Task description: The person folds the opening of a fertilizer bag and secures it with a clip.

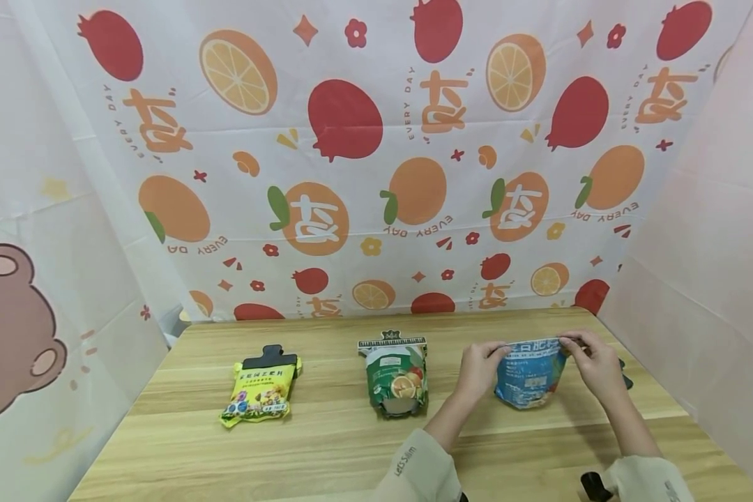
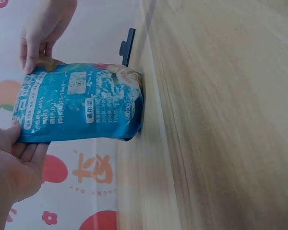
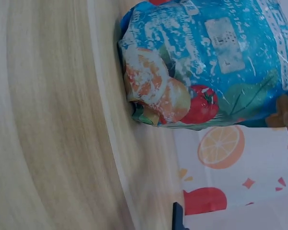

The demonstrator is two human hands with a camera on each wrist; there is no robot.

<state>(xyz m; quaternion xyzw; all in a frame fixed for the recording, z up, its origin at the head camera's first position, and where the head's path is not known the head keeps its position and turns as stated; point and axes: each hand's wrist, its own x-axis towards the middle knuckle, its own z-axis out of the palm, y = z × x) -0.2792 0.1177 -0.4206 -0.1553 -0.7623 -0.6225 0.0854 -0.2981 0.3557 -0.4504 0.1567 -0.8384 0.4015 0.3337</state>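
Observation:
A blue fertilizer bag [image 1: 530, 376] with printed fruit stands upright on the right part of the table. My left hand [image 1: 479, 366] pinches its top left corner between thumb and fingers. At the opposite top corner, my right hand [image 1: 592, 359] pinches the bag's edge. The left wrist view shows the bag [image 2: 81, 103] stretched between both hands, its bottom at the tabletop. Fruit pictures on the bag [image 3: 201, 62] fill much of the right wrist view. A black clip [image 1: 626, 375] lies behind my right hand, partly hidden by it.
Left on the wooden table [image 1: 326, 453] lies a yellow bag [image 1: 262, 394] with a black clip [image 1: 271, 357] across its top. A green bag [image 1: 397, 380] in the middle carries a ruler-patterned clip [image 1: 392, 341]. Fruit-printed cloth [image 1: 364, 188] hangs behind the table.

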